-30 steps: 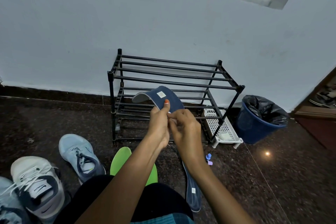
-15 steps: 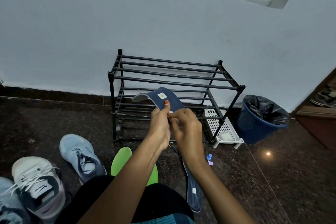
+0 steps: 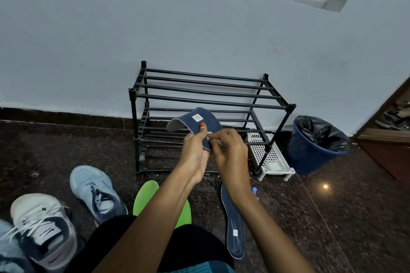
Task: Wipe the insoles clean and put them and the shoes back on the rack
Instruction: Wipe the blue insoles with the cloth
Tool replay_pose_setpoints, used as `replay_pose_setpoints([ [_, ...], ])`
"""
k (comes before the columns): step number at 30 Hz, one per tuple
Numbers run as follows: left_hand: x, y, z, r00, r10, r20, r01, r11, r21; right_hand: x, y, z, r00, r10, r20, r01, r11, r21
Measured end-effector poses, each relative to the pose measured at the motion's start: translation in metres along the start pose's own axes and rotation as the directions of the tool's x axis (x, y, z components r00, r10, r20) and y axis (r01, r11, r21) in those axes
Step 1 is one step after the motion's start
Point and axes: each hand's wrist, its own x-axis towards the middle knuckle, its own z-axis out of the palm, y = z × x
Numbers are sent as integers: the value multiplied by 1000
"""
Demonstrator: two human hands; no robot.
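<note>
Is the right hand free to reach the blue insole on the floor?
Likely yes: the floor insole lies uncovered close by the right hand, though that hand is busy pinching at the held insole.

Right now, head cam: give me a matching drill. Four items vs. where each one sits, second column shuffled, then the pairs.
Items
1. bent navy insole
2. flat navy insole
3. green insole
4. blue bin

Places
A. on the floor, far end under the right forearm
B. beside the right end of the rack, lined with a black bag
C. gripped by the left hand, in front of the rack
D. on the floor, partly hidden by the left forearm

Pairs: 1-C, 2-A, 3-D, 4-B
</note>
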Motion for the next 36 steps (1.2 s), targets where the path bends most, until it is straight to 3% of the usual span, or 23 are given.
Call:
replay_pose_setpoints([
  [4,-1,-1,1,999,-13,31,13,1000,2,16,5,-3,994,81,-75,-79,997,18],
  [11,-4,2,2,999,-4,34,3,1000,17,6,-4,2,1000,-31,-1,31,999,-32],
  [17,-5,0,4,997,-28,76,26,999,23,24,1,-2,991,107,-79,-105,994,31],
  [24,-6,2,3,999,-26,44,24,999,47,11,-9,3,1000,12,-19,-12,1000,-13],
  [30,-6,-5,3,994,-40,99,31,995,95,29,6,-5,986,135,-94,-134,991,16],
  [36,-3,-1,1,997,-21,72,17,999,51,9,-9,-1,1000,21,-9,-21,1000,16],
])
